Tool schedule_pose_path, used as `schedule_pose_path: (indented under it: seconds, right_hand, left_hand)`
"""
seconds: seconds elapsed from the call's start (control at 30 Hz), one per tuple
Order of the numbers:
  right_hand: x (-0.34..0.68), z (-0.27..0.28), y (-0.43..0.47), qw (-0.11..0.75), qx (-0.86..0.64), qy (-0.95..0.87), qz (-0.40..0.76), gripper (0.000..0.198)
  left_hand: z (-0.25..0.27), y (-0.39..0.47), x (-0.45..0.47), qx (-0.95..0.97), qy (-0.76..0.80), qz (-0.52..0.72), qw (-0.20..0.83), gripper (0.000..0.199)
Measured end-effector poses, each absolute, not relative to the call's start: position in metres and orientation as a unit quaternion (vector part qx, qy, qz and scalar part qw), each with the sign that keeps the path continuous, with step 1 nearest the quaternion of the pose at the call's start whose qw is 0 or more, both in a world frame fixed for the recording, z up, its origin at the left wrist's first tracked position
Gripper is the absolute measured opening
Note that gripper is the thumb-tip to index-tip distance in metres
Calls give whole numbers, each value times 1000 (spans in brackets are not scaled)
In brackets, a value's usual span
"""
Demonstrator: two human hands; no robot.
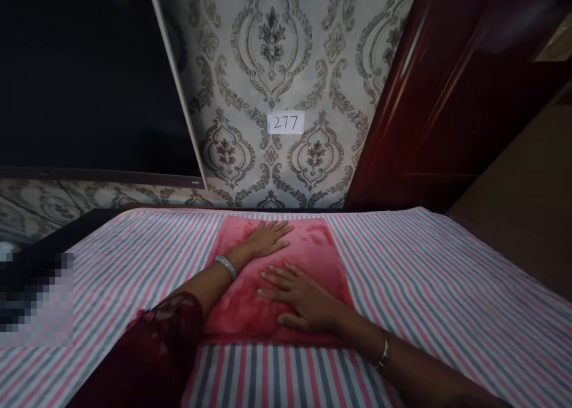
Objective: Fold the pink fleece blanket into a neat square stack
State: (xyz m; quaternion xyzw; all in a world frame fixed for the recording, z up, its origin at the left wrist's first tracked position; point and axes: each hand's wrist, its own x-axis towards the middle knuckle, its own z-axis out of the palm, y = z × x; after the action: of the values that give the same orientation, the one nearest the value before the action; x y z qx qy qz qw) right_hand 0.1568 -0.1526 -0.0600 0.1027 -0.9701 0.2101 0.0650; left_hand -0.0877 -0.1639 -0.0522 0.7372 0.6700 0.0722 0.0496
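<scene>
A pink-red plush cloth [241, 312] lies spread out as a rough rectangle, with darker rubbed patches in its pile. My left hand [267, 239] rests flat on its far half, fingers spread and pointing right. Nearer to me, my right hand [299, 298] lies palm down on the middle of the cloth, its fingers apart and pointing left. Neither hand grips anything. Part of the cloth is hidden under my hands and left forearm. A bracelet [226, 266] circles my left wrist, and a bangle [384, 348] my right.
Beneath the cloth is a striped sheet [420, 289] in pink, grey and white, covering a flat surface. Behind it stands a patterned wall [272, 164] with a paper label [286, 122] reading 277. A dark screen [89, 80] is at left, a dark red wooden panel [429, 98] at right.
</scene>
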Motion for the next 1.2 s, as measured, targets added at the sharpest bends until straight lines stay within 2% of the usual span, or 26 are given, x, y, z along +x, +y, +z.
schedule_pose_path:
  seconds: [0.23,0.4,0.5,0.7,0.83,0.97,1.2]
  right_hand:
    - [158,-58,-151,59,116,-976,176,62]
    - [158,-38,-157,73,133,-973,174,63]
    - [142,-25,-175,97,180,-964,172,59]
    - [94,-35,-209,93,280,-943,151,56]
    - [86,-58,-212,108,264,-949,135,64]
    - [90,-61,-211,86,254,-953,143,64]
    - [90,-54,-210,59,236,-954,173,65]
  left_hand:
    - [-31,-173,-80,741,667,71,35,65]
    - [-9,-224,-74,757,597,201,171,62]
    - [0,-259,-70,760,563,232,226,65]
    - [-5,-275,-78,737,641,148,157,59]
    - [-25,-264,-96,742,662,69,88,58]
    - [-34,-248,-121,747,662,48,37,60]
    - [-35,-218,-156,663,745,33,72,66]
